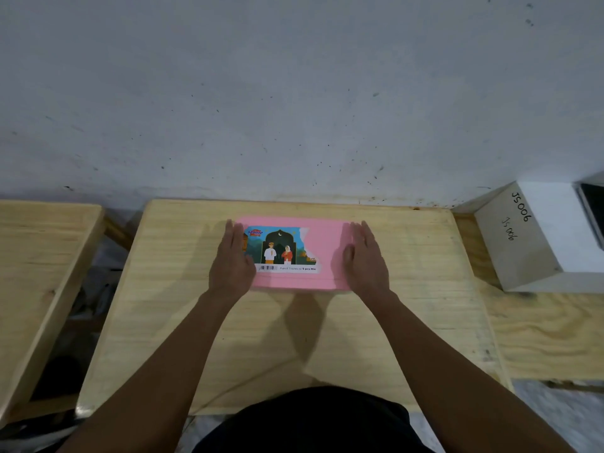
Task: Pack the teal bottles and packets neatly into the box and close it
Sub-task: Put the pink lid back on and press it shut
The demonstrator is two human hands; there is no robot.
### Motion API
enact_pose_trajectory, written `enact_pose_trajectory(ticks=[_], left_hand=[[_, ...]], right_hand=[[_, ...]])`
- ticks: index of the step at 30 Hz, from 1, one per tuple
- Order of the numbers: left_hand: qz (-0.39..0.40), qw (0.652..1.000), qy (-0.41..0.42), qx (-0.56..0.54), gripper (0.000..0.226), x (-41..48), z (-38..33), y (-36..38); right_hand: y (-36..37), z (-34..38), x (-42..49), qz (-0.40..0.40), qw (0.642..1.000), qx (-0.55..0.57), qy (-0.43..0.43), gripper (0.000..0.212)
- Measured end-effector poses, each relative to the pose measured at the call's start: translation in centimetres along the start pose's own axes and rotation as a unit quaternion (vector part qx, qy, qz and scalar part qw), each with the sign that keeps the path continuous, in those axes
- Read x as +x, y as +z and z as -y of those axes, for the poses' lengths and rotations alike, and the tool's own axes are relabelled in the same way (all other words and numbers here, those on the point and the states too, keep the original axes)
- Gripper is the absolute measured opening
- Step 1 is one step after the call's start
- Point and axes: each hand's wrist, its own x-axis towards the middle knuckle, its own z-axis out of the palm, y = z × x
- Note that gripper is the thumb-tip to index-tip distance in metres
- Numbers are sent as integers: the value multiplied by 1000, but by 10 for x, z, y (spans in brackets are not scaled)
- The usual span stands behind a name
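A pink box (327,243) with its lid down sits at the far middle of the wooden table (294,338). A torn colourful sticker (281,250) covers the left part of the lid. My left hand (232,259) lies flat with straight fingers against the box's left end. At the right end my right hand (366,259) does the same, fingers straight and pointing away from me. No teal bottles or packets are in sight; the inside of the box is hidden.
A white wall rises right behind the table. A grey-white box (536,237) marked "JS 006" stands on a lower wooden surface at the right. Another wooden table (36,273) stands at the left across a gap.
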Motion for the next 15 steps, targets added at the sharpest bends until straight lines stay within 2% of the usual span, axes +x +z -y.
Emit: enact_pose_trajectory(ticks=[2,5,10,15], left_hand=[[35,999,25,17,64,9,-3,-1],[64,997,14,47,65,15,-8,2],[5,995,32,96,81,11,-8,9],[-45,992,44,110,74,10,-5,16]], right_hand=[[1,3,3,7,999,-14,-28,46],[2,10,5,-13,999,-19,-23,40],[12,13,6,-30,999,-39,-4,40],[19,10,5,-40,999,-30,4,45]])
